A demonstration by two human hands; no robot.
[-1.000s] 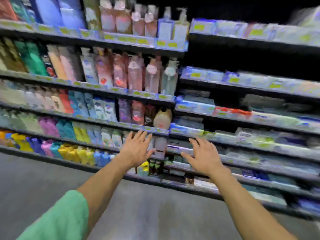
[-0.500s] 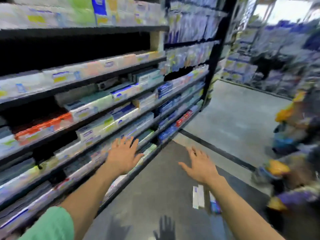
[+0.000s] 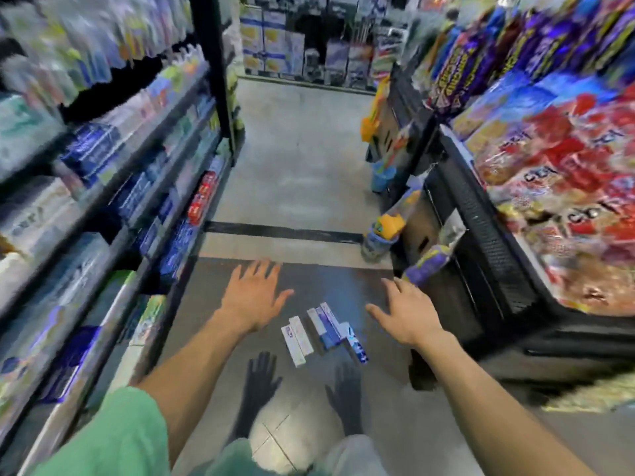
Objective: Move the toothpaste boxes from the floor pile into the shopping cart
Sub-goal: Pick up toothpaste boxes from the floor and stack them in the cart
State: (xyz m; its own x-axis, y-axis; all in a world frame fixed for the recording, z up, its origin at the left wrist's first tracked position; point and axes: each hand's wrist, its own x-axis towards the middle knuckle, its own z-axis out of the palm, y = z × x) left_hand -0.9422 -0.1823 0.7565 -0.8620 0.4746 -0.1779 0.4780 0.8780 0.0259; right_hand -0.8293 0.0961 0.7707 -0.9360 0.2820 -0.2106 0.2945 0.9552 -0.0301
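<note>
Several toothpaste boxes [image 3: 323,329] lie flat on the dark floor [image 3: 385,400] between my arms, side by side, long axes running away from me and leaning slightly left. My left hand [image 3: 252,297] and right hand [image 3: 407,312] hover above them, fingers spread, holding nothing. Stocked shelves [image 3: 113,187] line my left; a snack bin [image 3: 481,214] holding bright bags stands right

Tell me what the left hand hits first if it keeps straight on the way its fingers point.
Likely nothing close: the left hand points up the aisle over bare floor. The toothpaste boxes lie to its right, off that line. Depth is uncertain.
</note>
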